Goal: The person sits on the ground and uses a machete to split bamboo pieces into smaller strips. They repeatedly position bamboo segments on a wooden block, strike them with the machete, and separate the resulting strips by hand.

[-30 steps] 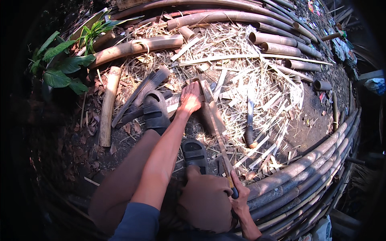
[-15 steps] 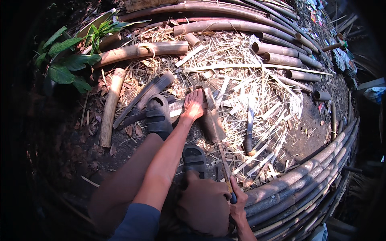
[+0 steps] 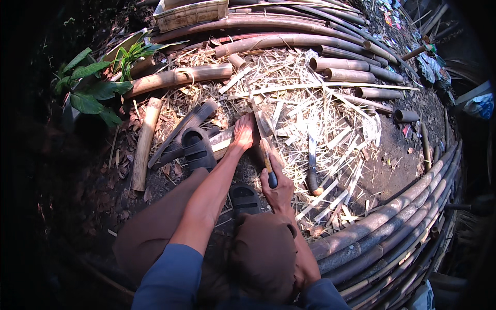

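My right hand [image 3: 279,191] is closed round the handle of a hand saw [image 3: 255,107], whose long blade points away from me. The blade lies across or along a short bamboo piece [image 3: 267,125]; the exact cut is hidden. With its fingers pressed round that bamboo, my left hand [image 3: 244,133] holds it just left of the blade. Under the left hand lies a split bamboo length [image 3: 221,143]. A long knife [image 3: 312,155] with a dark handle rests on the shavings to the right of the saw.
My sandalled feet [image 3: 198,148] flank the work. Pale bamboo shavings [image 3: 294,111] cover the ground ahead. Long bamboo poles [image 3: 377,232] curve along the right, more poles [image 3: 299,40] at the back. A cut bamboo log [image 3: 146,144] lies left, near a leafy plant [image 3: 90,85]. A crate [image 3: 191,15] stands far back.
My right hand has pushed the saw forward, away from me, so its handle is now close to the bamboo. The left hand stays on the bamboo. The view has shifted slightly, showing the crate.
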A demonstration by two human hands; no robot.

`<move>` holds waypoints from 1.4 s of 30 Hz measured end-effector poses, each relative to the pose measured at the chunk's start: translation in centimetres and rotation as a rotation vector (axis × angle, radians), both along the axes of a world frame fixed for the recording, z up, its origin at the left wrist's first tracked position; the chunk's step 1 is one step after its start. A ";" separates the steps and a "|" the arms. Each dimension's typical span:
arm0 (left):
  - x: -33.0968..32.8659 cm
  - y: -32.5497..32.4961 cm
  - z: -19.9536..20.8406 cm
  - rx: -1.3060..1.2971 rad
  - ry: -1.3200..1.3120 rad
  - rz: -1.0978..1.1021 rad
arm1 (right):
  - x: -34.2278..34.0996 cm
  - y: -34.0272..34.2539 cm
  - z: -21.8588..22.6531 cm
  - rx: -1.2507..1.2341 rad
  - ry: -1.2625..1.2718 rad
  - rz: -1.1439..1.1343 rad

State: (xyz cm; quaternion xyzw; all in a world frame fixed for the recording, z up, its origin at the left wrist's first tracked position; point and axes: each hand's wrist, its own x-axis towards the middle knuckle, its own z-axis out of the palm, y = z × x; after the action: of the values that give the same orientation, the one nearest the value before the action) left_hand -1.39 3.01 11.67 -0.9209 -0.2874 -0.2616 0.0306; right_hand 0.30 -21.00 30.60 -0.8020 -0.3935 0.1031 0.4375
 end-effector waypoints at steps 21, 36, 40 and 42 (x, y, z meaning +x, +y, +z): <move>5.1 -1.6 4.3 -0.662 0.232 0.049 | 1.9 -11.6 4.8 -0.175 0.205 0.009; 5.0 -1.5 6.8 -0.776 0.259 0.024 | 2.2 -12.5 3.8 -0.146 0.129 0.081; 5.9 -1.5 5.0 -0.663 0.276 0.000 | 3.0 -11.2 1.4 -0.046 0.119 0.070; 5.1 -1.7 3.8 -0.618 0.265 -0.010 | 4.8 -1.6 -0.1 -0.118 0.093 0.041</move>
State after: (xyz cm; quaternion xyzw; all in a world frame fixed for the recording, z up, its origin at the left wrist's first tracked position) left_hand 3.73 1.29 15.48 -0.9141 -0.3420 -0.0403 -0.2141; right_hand 5.09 -22.62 30.54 -0.8123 -0.3825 0.1724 0.4052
